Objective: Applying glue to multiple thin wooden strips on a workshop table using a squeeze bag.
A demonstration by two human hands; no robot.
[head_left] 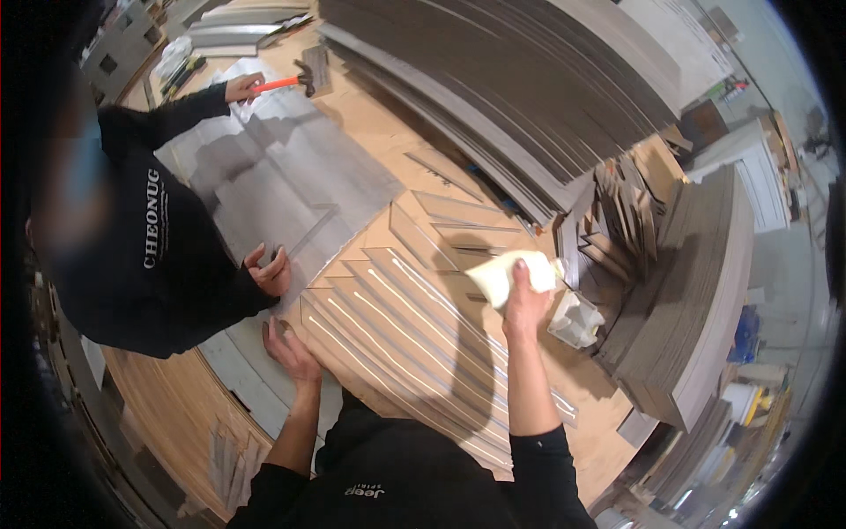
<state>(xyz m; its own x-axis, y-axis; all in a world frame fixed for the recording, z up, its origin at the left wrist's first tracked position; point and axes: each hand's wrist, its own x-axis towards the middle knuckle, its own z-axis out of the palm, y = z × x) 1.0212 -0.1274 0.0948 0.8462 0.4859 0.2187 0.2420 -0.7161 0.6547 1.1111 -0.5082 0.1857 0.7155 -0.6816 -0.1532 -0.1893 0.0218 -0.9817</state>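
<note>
"The black shirt point(405, 467) is nearest, cut off below. And the bottle point(495, 277)?"
"Partly hidden by the right hand point(526, 304); its tip perhaps points right."
"The surface?"
"A wooden table point(366, 132) bearing white-lined strips point(397, 339), with stacked boards point(493, 79) beyond."
"The hands?"
"The right grasps the bottle over the table; the left hand point(295, 354) looks released beside the edge, fingers loose."

Long dark boards point(529, 79) lie stacked at the far side, grey panels point(696, 291) are piled at right, and beyond sits a white-and-yellow bucket point(745, 403) near a blue object point(746, 331).
</note>
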